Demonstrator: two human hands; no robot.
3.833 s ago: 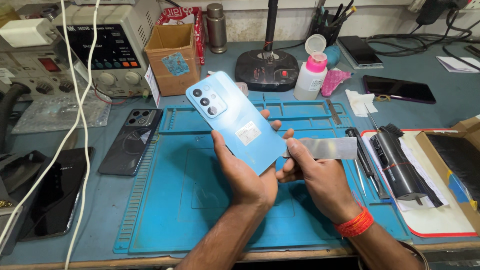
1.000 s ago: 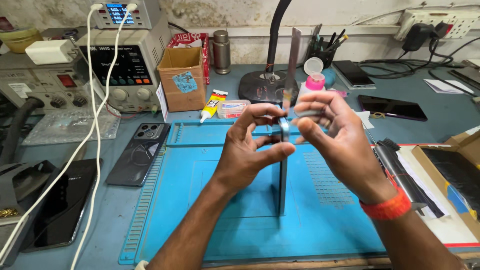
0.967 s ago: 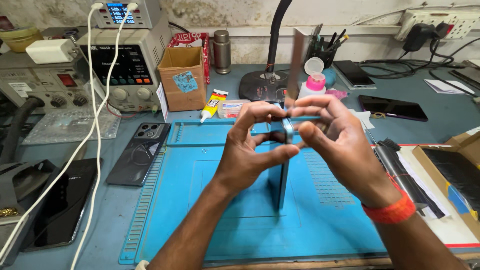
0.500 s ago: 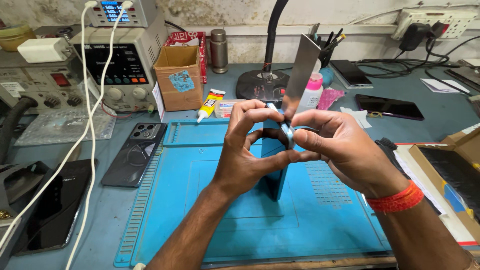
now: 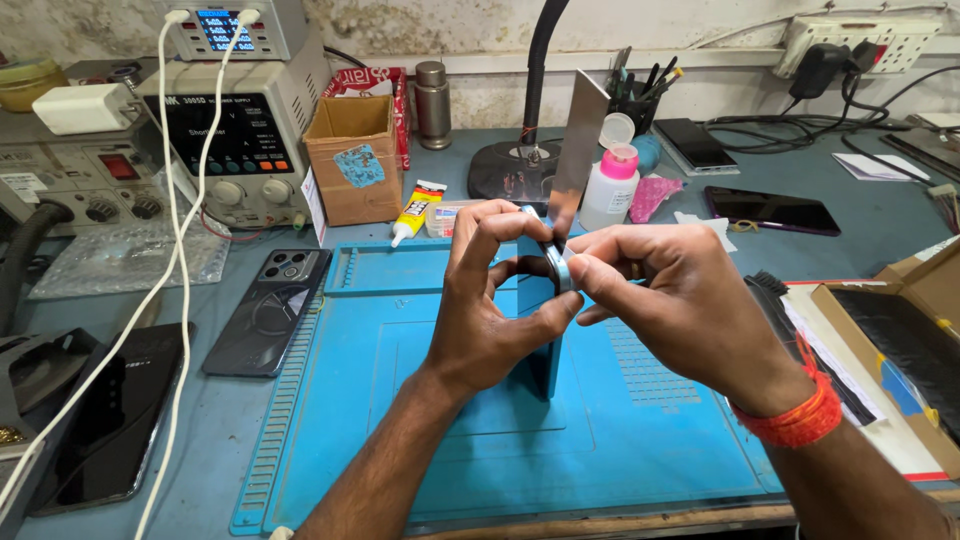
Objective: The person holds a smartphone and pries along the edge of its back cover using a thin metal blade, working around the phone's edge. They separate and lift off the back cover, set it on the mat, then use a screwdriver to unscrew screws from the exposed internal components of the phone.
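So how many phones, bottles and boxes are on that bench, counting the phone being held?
Phones: 5, blue phone, upright in left hand and right hand, dark phone, black phone, phone, cased phone
Bottles: 2, pink-capped bottle, metal bottle
Boxes: 1, cardboard box
Total: 8

Going bare-armed, no sleeves showing on either side. Wearing just a bunch of orange-red thread wraps (image 5: pixel 800 425) round the right wrist. Leaving left hand (image 5: pixel 490 310) and right hand (image 5: pixel 690 300) ungloved.
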